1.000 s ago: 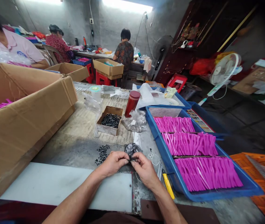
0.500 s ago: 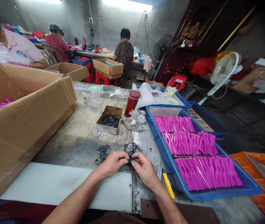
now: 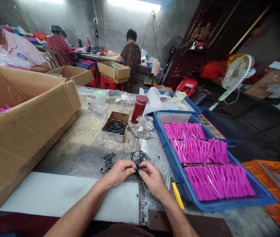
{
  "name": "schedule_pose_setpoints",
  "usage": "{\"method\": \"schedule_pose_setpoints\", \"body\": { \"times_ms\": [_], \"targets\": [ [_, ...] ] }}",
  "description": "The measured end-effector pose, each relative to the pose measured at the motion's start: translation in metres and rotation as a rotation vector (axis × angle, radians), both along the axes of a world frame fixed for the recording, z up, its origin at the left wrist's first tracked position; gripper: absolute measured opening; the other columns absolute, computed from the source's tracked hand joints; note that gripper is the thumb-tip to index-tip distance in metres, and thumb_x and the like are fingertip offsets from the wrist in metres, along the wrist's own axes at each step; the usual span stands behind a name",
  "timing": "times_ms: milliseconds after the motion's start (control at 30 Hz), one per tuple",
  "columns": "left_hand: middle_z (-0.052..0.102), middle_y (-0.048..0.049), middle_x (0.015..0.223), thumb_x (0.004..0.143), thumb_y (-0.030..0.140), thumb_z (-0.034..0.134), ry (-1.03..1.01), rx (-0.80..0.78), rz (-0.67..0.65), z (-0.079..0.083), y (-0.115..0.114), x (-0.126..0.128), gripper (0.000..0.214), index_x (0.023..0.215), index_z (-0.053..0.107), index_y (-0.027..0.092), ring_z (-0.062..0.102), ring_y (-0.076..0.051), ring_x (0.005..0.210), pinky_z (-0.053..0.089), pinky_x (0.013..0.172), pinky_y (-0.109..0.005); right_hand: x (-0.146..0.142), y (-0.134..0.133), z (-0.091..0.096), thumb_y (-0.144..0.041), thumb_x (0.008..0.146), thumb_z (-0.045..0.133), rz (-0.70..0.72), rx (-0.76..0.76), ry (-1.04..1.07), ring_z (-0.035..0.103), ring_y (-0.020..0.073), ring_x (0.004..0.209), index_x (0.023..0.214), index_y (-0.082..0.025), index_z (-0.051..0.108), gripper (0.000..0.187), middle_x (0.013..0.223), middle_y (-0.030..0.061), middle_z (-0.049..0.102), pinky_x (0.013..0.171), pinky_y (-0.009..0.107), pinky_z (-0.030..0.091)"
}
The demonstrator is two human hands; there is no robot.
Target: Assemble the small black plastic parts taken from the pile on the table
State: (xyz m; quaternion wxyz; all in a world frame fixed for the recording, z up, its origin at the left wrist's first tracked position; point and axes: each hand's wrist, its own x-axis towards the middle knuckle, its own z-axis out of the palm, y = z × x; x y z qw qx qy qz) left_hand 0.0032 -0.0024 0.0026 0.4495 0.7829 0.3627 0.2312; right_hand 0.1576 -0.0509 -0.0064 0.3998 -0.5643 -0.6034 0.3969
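Note:
My left hand [image 3: 120,172] and my right hand [image 3: 152,179] meet above the table's near edge, both pinched on a tiny black part [image 3: 137,170] between their fingertips. Just beyond them lies a small clear bag of dark parts [image 3: 140,156]. A loose heap of small black parts [image 3: 108,162] sits to the left of my left hand. Right of my right hand a yellow-handled tool [image 3: 177,195] lies beside a blue tray [image 3: 169,154] filled with rows of pink plastic strips [image 3: 200,151].
A big open cardboard box [image 3: 23,125] fills the left side. A small carton of black parts [image 3: 116,126], a red bottle [image 3: 139,109] and plastic bags stand mid-table. A white board [image 3: 63,196] lies near me. Three people work at the back. An orange crate [image 3: 278,174] sits right.

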Motion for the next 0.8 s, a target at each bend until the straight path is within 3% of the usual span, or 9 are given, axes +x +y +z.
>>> {"method": "schedule_pose_setpoints", "body": {
  "times_ms": [800],
  "targets": [
    [0.055, 0.0022, 0.063, 0.072, 0.018, 0.045, 0.015, 0.013, -0.005, -0.001, -0.0009, 0.0004, 0.014, 0.071, 0.059, 0.013, 0.047, -0.009, 0.06, 0.036, 0.058, -0.016, -0.0006, -0.0001, 0.0019, -0.014, 0.069, 0.045, -0.001, 0.0, -0.006, 0.041, 0.0095, 0.054, 0.075, -0.018, 0.049, 0.009, 0.06, -0.0041, 0.043, 0.051, 0.02, 0.033]
  ]
}}
